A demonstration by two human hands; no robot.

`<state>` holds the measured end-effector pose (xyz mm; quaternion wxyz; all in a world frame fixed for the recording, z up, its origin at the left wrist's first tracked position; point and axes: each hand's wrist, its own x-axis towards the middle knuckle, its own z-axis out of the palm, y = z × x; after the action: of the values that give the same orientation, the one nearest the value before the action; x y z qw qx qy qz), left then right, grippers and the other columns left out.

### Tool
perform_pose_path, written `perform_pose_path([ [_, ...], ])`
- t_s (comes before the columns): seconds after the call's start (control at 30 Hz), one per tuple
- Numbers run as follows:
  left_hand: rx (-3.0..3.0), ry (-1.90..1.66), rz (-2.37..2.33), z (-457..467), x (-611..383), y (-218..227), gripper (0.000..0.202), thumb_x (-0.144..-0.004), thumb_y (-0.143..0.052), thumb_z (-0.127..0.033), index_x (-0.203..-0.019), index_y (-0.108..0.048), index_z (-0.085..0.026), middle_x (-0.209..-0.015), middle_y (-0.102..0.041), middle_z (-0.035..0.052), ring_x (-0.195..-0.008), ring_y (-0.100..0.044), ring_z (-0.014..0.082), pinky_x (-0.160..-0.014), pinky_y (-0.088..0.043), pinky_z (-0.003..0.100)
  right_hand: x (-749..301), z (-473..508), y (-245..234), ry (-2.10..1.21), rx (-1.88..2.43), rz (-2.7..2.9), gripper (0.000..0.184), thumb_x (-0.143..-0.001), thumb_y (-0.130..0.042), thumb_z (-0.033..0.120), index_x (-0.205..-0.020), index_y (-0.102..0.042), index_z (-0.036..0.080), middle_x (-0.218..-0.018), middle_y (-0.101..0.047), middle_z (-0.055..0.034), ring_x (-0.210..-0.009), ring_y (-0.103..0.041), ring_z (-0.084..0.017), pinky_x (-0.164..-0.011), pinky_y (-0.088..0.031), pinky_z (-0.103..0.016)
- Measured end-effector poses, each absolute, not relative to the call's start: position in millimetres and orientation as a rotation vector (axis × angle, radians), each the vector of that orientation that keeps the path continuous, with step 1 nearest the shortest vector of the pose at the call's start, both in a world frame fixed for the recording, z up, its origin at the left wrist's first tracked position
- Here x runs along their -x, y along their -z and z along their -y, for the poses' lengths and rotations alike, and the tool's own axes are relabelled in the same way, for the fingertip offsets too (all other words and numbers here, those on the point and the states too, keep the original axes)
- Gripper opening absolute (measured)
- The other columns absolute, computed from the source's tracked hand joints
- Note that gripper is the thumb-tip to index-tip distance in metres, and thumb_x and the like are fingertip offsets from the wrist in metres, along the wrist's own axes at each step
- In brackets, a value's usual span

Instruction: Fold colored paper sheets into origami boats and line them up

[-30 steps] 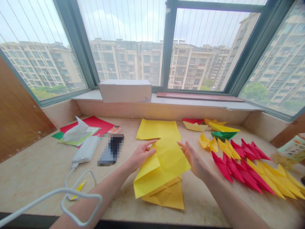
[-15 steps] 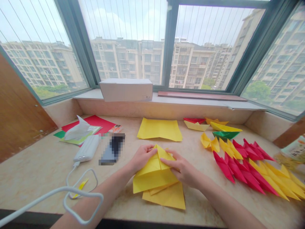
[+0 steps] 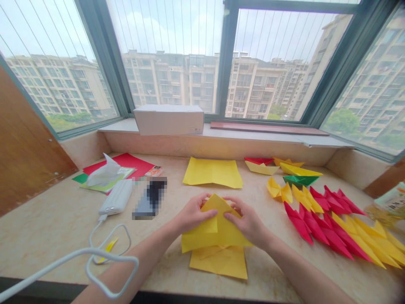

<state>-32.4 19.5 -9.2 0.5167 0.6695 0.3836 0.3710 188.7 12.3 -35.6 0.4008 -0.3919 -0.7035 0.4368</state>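
Paper check: I'm tracking a folded yellow paper lying directly under my left hand and my right hand. Its peak is pointing away from me, its long base is running crosswise on the side toward my forearms, and neither hand is clearly nearer. The hands are working on opposite slopes, with the fingers of the left and the fingers of the right closing in just beside each other near the peak. Both hands are narrow and cupped, not spread wide. They are touching the paper, but I can't tell whether they're pinching it or only pressing down.

A second folded yellow paper is lying beneath, poking out beyond the hands on my side. A flat yellow sheet is sitting ahead of them, well clear of the fingers. To the right of my right hand, rows of folded red pieces and folded yellow pieces are fanning out, with paper boats farther ahead. To the left of my left hand, a white power bank is lying on the stone sill
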Motion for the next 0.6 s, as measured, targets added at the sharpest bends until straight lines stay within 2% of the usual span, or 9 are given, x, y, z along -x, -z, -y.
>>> perform_pose_path([
  [0.1, -1.735, -0.835, -0.906, -22, 37, 10, 0.040, -0.078, -0.074, -0.032, -0.112, -0.062, -0.015, -0.106, -0.071, 0.0079, -0.096, -0.065, 0.0246, -0.082, -0.051, 0.032, -188, -13, 35, -1.111, 0.981, 1.701, 0.034, -0.089, -0.062, 0.031, -0.122, -0.056, 0.026, -0.094, -0.071, -0.0021, -0.080, -0.069, -0.019, -0.067, -0.056, -0.030],
  [0.17, -1.773, -0.844, -0.944, -24, 40, 12, 0.041, -0.078, -0.073, -0.031, -0.114, -0.061, -0.015, -0.109, -0.070, 0.0082, -0.099, -0.065, 0.0252, -0.087, -0.051, 0.034, -190, -15, 32, -1.025, 0.983, 1.823, 0.020, -0.088, -0.064, 0.029, -0.107, -0.063, 0.024, -0.091, -0.070, -0.0015, -0.081, -0.068, -0.019, -0.072, -0.055, -0.031],
  [0.23, -1.782, -0.851, -0.996, -26, 41, 15, 0.055, -0.079, -0.072, -0.029, -0.129, -0.052, -0.017, -0.108, -0.071, 0.0071, -0.096, -0.067, 0.0241, -0.087, -0.052, 0.036, -192, -16, 31, -0.918, 0.974, 1.993, 0.005, -0.087, -0.065, 0.026, -0.090, -0.067, 0.022, -0.090, -0.069, -0.0020, -0.086, -0.067, -0.020, -0.079, -0.054, -0.032],
  [0.3, -1.838, -0.860, -1.080, -27, 43, 20, 0.074, -0.080, -0.071, -0.027, -0.144, -0.036, -0.020, -0.105, -0.071, 0.0055, -0.091, -0.068, 0.0229, -0.087, -0.053, 0.039, -194, -17, 31, -0.850, 0.962, 2.109, 0.007, -0.088, -0.064, 0.023, -0.085, -0.070, 0.022, -0.096, -0.068, -0.0038, -0.091, -0.066, -0.021, -0.084, -0.053, -0.034],
  [0.37, -1.982, -0.889, -1.144, -28, 43, 24, 0.083, -0.079, -0.071, -0.023, -0.149, -0.029, -0.023, -0.114, -0.069, 0.0074, -0.100, -0.066, 0.0246, -0.094, -0.051, 0.043, -196, -18, 32, -0.802, 0.968, 2.162, 0.011, -0.088, -0.062, 0.019, -0.090, -0.072, 0.022, -0.111, -0.067, -0.0067, -0.102, -0.065, -0.022, -0.091, -0.052, -0.037],
  [0.43, -2.170, -0.906, -1.152, -28, 45, 28, 0.075, -0.077, -0.073, -0.017, -0.144, -0.040, -0.025, -0.132, -0.059, 0.0106, -0.118, -0.058, 0.0270, -0.106, -0.044, 0.046, -198, -18, 34, -0.735, 0.984, 2.221, 0.016, -0.086, -0.064, 0.015, -0.096, -0.074, 0.023, -0.130, -0.059, -0.0092, -0.120, -0.058, -0.027, -0.103, -0.046, -0.044],
  [0.5, -2.323, -0.861, -1.153, -28, 46, 31, 0.062, -0.076, -0.073, -0.013, -0.134, -0.052, -0.024, -0.145, -0.047, 0.0123, -0.132, -0.047, 0.0289, -0.112, -0.038, 0.047, -201, -17, 32, -0.650, 1.014, 2.314, 0.024, -0.082, -0.069, 0.015, -0.102, -0.075, 0.025, -0.147, -0.047, -0.0093, -0.136, -0.044, -0.031, -0.113, -0.035, -0.051],
  [0.53, -2.385, -0.823, -1.168, -28, 46, 32, 0.054, -0.076, -0.073, -0.013, -0.128, -0.058, -0.024, -0.148, -0.044, 0.0122, -0.134, -0.044, 0.0300, -0.113, -0.037, 0.048, -202, -16, 30, -0.620, 1.027, 2.371, 0.028, -0.080, -0.072, 0.018, -0.106, -0.075, 0.027, -0.152, -0.042, -0.0087, -0.140, -0.038, -0.033, -0.115, -0.031, -0.053],
  [0.6, -2.500, -0.734, -1.192, -28, 46, 32, 0.034, -0.079, -0.072, -0.015, -0.112, -0.068, -0.024, -0.148, -0.045, 0.0100, -0.135, -0.043, 0.0316, -0.113, -0.037, 0.050, -204, -14, 25, -0.612, 1.024, 2.495, 0.039, -0.077, -0.078, 0.027, -0.116, -0.072, 0.029, -0.154, -0.042, -0.0084, -0.141, -0.037, -0.034, -0.116, -0.029, -0.053],
])
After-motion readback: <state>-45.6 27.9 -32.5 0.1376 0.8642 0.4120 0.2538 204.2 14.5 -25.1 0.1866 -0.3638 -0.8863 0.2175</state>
